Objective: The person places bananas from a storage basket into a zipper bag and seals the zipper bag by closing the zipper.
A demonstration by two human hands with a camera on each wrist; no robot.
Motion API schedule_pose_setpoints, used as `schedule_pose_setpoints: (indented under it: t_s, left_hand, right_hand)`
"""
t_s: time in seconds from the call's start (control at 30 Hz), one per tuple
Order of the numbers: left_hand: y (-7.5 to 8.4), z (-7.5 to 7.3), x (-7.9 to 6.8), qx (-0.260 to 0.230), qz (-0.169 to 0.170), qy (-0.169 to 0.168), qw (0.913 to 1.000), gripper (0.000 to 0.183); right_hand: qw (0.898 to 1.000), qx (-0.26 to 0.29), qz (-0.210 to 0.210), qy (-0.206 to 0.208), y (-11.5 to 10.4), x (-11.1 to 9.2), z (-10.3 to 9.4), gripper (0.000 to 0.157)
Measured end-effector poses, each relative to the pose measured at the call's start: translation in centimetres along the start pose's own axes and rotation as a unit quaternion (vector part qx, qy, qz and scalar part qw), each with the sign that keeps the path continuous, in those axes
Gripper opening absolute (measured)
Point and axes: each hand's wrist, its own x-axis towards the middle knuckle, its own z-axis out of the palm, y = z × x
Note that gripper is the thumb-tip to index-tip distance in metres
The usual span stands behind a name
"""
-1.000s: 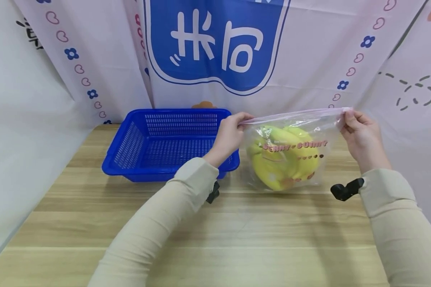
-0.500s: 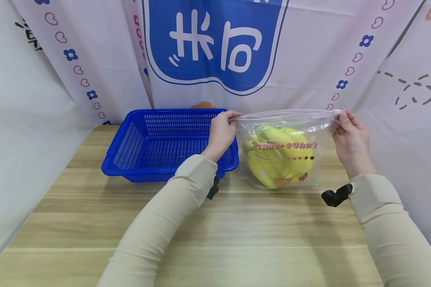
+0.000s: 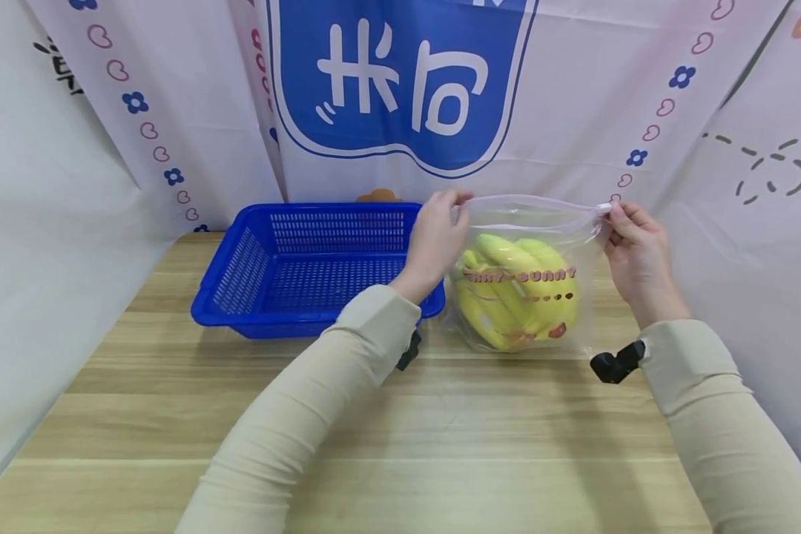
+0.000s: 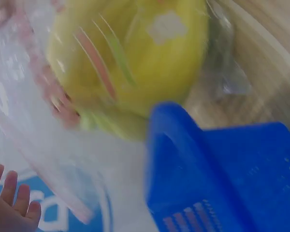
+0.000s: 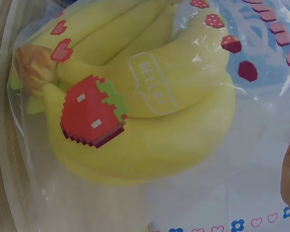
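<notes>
A clear zip bag (image 3: 541, 215) with pink lettering stands on the table, holding a bunch of yellow bananas (image 3: 507, 293). At the bag's upper right corner my right hand (image 3: 644, 259) pinches the zip strip by a small white slider. My left hand (image 3: 434, 241) is beside the upper left corner; in the left wrist view its fingers (image 4: 23, 199) are spread apart from the pink zip strip (image 4: 48, 179). The bananas fill the right wrist view behind a printed strawberry, and that hand shows only partly at the edge.
Left of the bag stands a blue plastic basket (image 3: 267, 319) with slotted sides and nothing inside; my left forearm crosses in front of its right corner. Behind hangs a white cloth (image 3: 567, 133) with a blue printed emblem. Beneath everything is a wooden table (image 3: 480, 445).
My right hand has moved left with the bag's corner. The left hand has let go of the other corner, and the bag's mouth now bows slack instead of stretched.
</notes>
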Motion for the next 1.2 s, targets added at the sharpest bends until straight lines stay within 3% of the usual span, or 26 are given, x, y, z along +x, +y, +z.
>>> schedule_pose_setpoints:
  t_s: [0.17, 0.43, 0.77, 1.2]
  left_hand:
    - [1.7, 0.9, -0.3, -0.012, 0.047, -0.032, 0.9983, 0.031]
    - [3.2, 1.7, -0.7, -0.022, 0.07, -0.085, 0.9937, 0.032]
    - [4.4, 2.3, -0.8, 0.012, 0.066, -0.127, 0.9897, 0.038]
    - [5.1, 2.9, 0.2, 0.063, 0.06, -0.14, 0.9864, 0.031]
  right_hand:
    - [0.999, -0.031, 0.01, -0.017, 0.5, -0.1, 1.2, 0.006]
    - [0.993, -0.087, 0.038, -0.064, 1.2, -0.2, 2.7, 0.008]
    - [0.981, -0.167, 0.023, -0.096, 1.9, -0.4, 3.7, 0.018]
    - [0.984, -0.152, 0.028, -0.09, 2.0, 0.0, 4.2, 0.015]
